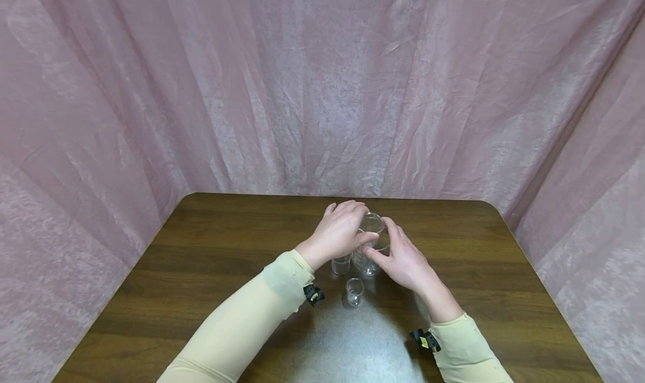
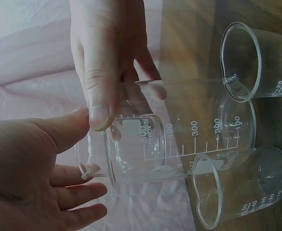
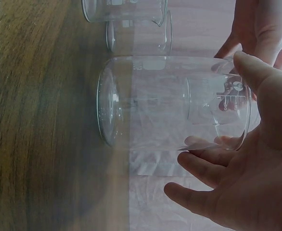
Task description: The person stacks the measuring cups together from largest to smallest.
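Note:
My left hand holds a medium glass beaker near its rim, thumb on the near side and fingers behind. This beaker sits partway down inside a large glass beaker, its rim standing out above the larger one. My right hand grips the large beaker around its upper part, thumb in front and fingers on the far side. White markings up to 400 and beyond show on the large beaker in the left wrist view. Its base is at the tabletop.
Two smaller beakers stand upright on the wooden table: one under the left hand, left of the large beaker, another nearer the person. A pink curtain hangs behind and at both sides.

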Available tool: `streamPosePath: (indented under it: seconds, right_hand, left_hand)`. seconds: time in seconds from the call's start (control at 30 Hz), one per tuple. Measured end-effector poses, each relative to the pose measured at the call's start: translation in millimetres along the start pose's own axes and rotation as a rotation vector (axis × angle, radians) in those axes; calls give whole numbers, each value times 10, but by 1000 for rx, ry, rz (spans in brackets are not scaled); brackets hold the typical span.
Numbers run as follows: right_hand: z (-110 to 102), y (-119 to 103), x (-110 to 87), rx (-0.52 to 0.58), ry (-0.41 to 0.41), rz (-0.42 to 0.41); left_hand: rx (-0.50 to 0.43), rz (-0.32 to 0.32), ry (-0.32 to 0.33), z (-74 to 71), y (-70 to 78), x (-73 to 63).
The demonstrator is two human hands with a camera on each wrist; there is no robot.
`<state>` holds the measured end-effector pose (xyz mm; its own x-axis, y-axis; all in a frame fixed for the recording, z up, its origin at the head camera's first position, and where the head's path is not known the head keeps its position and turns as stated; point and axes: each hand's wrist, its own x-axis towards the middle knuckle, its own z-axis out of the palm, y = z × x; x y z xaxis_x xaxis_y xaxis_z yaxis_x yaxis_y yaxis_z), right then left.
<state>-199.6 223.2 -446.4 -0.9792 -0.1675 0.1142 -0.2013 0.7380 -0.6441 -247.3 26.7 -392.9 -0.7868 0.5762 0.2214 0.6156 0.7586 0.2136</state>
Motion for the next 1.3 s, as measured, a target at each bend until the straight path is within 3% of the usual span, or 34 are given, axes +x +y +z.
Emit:
streamPosePath:
  seconds: [0.97,1.3]
  right_hand:
    - [-25,-16,-9,7,-18,13]
    - [-21,0,-3,32,-2,1]
  left_hand:
    - [-81,-27,-86,9,40,60]
    - [-51,-25,-127,17,41,118]
